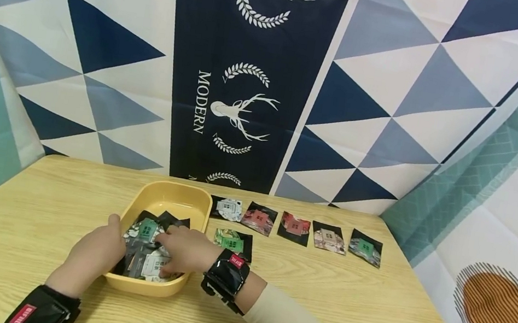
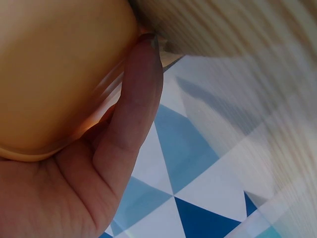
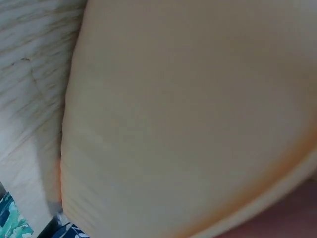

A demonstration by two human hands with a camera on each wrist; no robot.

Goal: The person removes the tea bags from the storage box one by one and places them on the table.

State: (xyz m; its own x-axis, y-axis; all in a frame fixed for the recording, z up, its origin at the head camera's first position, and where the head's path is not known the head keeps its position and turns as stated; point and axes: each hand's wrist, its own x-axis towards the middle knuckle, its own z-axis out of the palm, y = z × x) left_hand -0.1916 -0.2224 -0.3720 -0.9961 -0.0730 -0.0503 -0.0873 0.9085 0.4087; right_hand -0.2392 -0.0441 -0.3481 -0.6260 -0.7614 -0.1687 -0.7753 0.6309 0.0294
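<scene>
Hiding right hand (image 1: 187, 251) fingertips among packets (image 1: 147, 248) inside yellow tray (image 1: 174, 196); blurring tray wall in right wrist view; cropping left hand (image 2: 74, 183) at frame edge.

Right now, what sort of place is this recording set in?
Probably a staged recording booth, not a home or shop. Patterned cloth backdrops hang close round a small wooden table, which bears only a yellow tray of packets and a neat row of packets.
</scene>
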